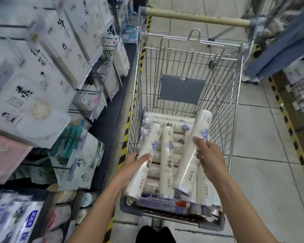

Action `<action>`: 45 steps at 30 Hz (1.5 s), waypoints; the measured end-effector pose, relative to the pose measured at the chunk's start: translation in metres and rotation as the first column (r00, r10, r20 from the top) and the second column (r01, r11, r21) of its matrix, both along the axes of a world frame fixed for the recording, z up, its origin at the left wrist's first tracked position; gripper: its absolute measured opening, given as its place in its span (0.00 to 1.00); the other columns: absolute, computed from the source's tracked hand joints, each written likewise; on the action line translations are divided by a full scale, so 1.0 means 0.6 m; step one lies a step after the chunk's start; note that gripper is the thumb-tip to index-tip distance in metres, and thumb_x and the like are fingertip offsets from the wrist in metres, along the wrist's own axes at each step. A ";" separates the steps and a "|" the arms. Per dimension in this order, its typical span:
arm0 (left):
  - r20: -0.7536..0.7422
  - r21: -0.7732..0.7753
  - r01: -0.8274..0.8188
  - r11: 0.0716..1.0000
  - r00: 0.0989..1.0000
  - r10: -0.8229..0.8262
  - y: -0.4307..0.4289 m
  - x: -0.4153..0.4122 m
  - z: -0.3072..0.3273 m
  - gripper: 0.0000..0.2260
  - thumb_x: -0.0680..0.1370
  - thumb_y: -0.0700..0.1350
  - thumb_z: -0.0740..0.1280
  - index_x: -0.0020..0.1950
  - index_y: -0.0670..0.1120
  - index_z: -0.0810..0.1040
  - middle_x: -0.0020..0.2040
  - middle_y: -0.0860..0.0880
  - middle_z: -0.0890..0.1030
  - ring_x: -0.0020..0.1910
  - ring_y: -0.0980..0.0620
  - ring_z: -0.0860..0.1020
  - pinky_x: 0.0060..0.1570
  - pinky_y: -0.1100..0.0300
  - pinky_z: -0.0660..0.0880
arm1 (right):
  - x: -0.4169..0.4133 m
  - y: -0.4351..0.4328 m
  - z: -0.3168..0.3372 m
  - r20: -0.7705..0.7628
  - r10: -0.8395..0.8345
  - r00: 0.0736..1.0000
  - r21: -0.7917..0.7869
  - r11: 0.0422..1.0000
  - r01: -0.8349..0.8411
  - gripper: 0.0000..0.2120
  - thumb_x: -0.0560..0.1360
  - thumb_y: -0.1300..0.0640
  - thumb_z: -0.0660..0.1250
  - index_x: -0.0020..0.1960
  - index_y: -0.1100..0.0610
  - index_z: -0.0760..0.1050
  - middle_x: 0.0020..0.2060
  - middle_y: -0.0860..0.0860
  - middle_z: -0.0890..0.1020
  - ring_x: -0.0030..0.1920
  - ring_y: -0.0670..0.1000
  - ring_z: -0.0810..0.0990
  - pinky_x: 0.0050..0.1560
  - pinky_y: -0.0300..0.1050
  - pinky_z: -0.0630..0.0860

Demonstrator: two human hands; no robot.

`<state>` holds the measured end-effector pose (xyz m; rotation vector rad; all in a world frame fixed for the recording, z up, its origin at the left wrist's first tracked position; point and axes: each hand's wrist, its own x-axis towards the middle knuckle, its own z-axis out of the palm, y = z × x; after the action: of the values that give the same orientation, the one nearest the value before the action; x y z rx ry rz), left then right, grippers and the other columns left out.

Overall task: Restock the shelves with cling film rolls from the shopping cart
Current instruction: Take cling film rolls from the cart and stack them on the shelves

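while spare rolls (167, 149) lie heaped in the cart (235, 106), the left hand (135, 162) grips one roll (139, 178) and the right hand (209, 158) clasps a second roll (188, 169), tilted upward. pickup looks done; next, carry both to the shelves (112, 120) at left.

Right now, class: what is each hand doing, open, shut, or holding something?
Left hand: grips a cling film roll.
Right hand: grips a second, tilted roll.

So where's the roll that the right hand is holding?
In the head view, the tilted roll is gripped by the right hand, above the pile of rolls on the right side of the cart.
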<state>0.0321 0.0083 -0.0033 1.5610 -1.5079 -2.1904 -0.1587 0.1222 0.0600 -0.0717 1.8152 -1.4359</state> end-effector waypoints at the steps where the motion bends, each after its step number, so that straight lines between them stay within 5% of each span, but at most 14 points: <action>1: -0.019 0.013 -0.003 1.000 1.000 0.003 0.001 0.005 0.009 0.18 0.75 0.52 0.68 0.61 0.45 0.74 0.47 0.43 0.83 0.38 0.48 0.81 0.35 0.57 0.76 | -0.003 0.006 0.008 0.171 -0.042 0.984 -0.075 0.996 0.056 0.10 0.76 0.56 0.66 0.52 0.63 0.75 0.35 0.55 0.82 0.37 0.55 0.81 0.42 0.50 0.80; 4: -0.112 0.061 -0.015 0.998 0.993 0.022 -0.006 0.025 0.053 0.23 0.72 0.54 0.67 0.62 0.43 0.73 0.49 0.40 0.83 0.38 0.46 0.81 0.35 0.54 0.78 | 0.005 0.017 0.029 0.569 -0.046 0.821 -0.190 0.964 0.186 0.20 0.74 0.49 0.65 0.58 0.63 0.72 0.38 0.58 0.81 0.40 0.58 0.81 0.48 0.55 0.80; 6: -0.179 0.076 -0.009 0.997 0.984 0.023 -0.010 0.041 0.098 0.22 0.73 0.53 0.65 0.62 0.42 0.72 0.51 0.38 0.82 0.39 0.44 0.81 0.35 0.53 0.79 | 0.016 0.018 0.037 0.630 0.013 0.776 -0.246 0.952 0.184 0.22 0.73 0.49 0.65 0.58 0.65 0.73 0.40 0.58 0.80 0.40 0.57 0.81 0.45 0.54 0.81; 11: -0.187 -0.078 -0.023 0.997 0.982 0.008 0.009 0.109 0.216 0.24 0.73 0.58 0.67 0.63 0.45 0.72 0.47 0.41 0.82 0.36 0.48 0.80 0.35 0.56 0.79 | 0.057 0.011 0.077 0.519 0.317 0.794 -0.364 0.922 -0.131 0.11 0.72 0.54 0.66 0.48 0.62 0.74 0.33 0.55 0.79 0.29 0.51 0.78 0.33 0.45 0.79; 14: -0.131 -0.219 -0.019 0.975 0.991 -0.010 0.050 0.160 0.276 0.35 0.60 0.63 0.77 0.61 0.49 0.73 0.46 0.46 0.83 0.35 0.49 0.80 0.35 0.59 0.78 | 0.087 0.007 0.104 0.421 0.510 0.750 -0.402 0.846 -0.350 0.27 0.64 0.53 0.75 0.57 0.63 0.71 0.36 0.57 0.77 0.31 0.53 0.78 0.29 0.44 0.78; 18: 0.013 -0.342 -0.080 0.936 0.996 0.090 0.130 0.237 0.337 0.29 0.66 0.44 0.77 0.62 0.52 0.68 0.44 0.51 0.84 0.40 0.50 0.82 0.38 0.63 0.76 | 0.142 0.008 0.147 0.330 0.687 0.647 -0.428 0.720 -0.547 0.34 0.58 0.50 0.77 0.58 0.62 0.70 0.36 0.58 0.76 0.32 0.55 0.77 0.29 0.45 0.77; 20: 0.071 -0.403 -0.154 0.902 0.977 0.199 0.177 0.281 0.358 0.30 0.66 0.43 0.78 0.62 0.51 0.67 0.49 0.47 0.84 0.44 0.48 0.82 0.41 0.57 0.78 | 0.181 0.012 0.168 0.333 0.756 0.563 -0.439 0.653 -0.617 0.32 0.59 0.51 0.77 0.57 0.61 0.71 0.35 0.57 0.76 0.31 0.54 0.78 0.28 0.45 0.76; 24: 0.176 -0.586 -0.290 0.757 0.866 0.468 0.272 0.366 0.407 0.26 0.67 0.44 0.77 0.58 0.56 0.68 0.49 0.54 0.79 0.41 0.64 0.79 0.42 0.68 0.74 | 0.264 0.027 0.204 0.330 0.861 0.387 -0.425 0.502 -0.754 0.24 0.61 0.52 0.75 0.51 0.62 0.73 0.31 0.58 0.77 0.31 0.56 0.78 0.26 0.44 0.76; 28: 0.252 -0.780 -0.231 0.582 0.734 0.630 0.342 0.461 0.446 0.23 0.61 0.50 0.77 0.54 0.52 0.77 0.49 0.55 0.81 0.47 0.60 0.78 0.46 0.67 0.71 | 0.350 0.043 0.221 0.294 0.926 0.237 -0.415 0.347 -0.841 0.41 0.51 0.48 0.80 0.60 0.64 0.73 0.32 0.61 0.79 0.29 0.57 0.80 0.29 0.46 0.76; 31: 0.329 -0.800 -0.199 0.566 0.644 0.691 0.369 0.536 0.461 0.21 0.62 0.50 0.79 0.53 0.59 0.79 0.48 0.57 0.81 0.46 0.61 0.78 0.48 0.62 0.73 | 0.422 0.044 0.226 0.301 0.940 0.162 -0.444 0.288 -0.848 0.47 0.47 0.48 0.83 0.61 0.64 0.71 0.34 0.61 0.77 0.29 0.57 0.78 0.29 0.46 0.75; 35: 0.364 -0.805 -0.207 0.556 0.566 0.739 0.362 0.635 0.433 0.21 0.55 0.63 0.72 0.47 0.68 0.75 0.48 0.61 0.82 0.46 0.61 0.80 0.50 0.58 0.77 | 0.514 0.028 0.214 0.334 0.939 0.087 -0.497 0.254 -0.830 0.26 0.60 0.52 0.75 0.54 0.63 0.73 0.31 0.59 0.77 0.27 0.54 0.77 0.27 0.46 0.75; 37: 0.380 -0.817 -0.177 0.549 0.551 0.743 0.339 0.675 0.408 0.21 0.58 0.59 0.75 0.48 0.66 0.74 0.48 0.61 0.81 0.46 0.62 0.79 0.50 0.62 0.76 | 0.556 0.011 0.200 0.332 0.941 0.058 -0.535 0.238 -0.811 0.19 0.63 0.53 0.73 0.48 0.63 0.73 0.31 0.58 0.76 0.28 0.53 0.77 0.27 0.45 0.76; 39: 0.378 -0.830 -0.153 0.536 0.552 0.743 0.309 0.717 0.378 0.21 0.64 0.49 0.78 0.54 0.59 0.76 0.49 0.59 0.81 0.47 0.61 0.79 0.50 0.65 0.74 | 0.596 -0.010 0.182 0.337 0.940 0.055 -0.570 0.250 -0.783 0.20 0.65 0.54 0.75 0.50 0.62 0.72 0.33 0.58 0.76 0.31 0.54 0.78 0.29 0.45 0.76; 45: 0.398 -0.849 -0.112 0.516 0.505 0.765 0.187 0.826 0.303 0.24 0.68 0.44 0.77 0.62 0.48 0.74 0.55 0.53 0.77 0.55 0.57 0.75 0.53 0.66 0.68 | 0.685 -0.091 0.144 0.337 0.933 0.124 -0.661 0.328 -0.674 0.21 0.65 0.53 0.72 0.54 0.62 0.73 0.38 0.57 0.77 0.37 0.55 0.80 0.35 0.46 0.80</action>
<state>0.5274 0.1203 0.1783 2.2203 -1.4547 -0.3744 0.2526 0.0674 0.1463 -0.5881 0.5452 -0.6917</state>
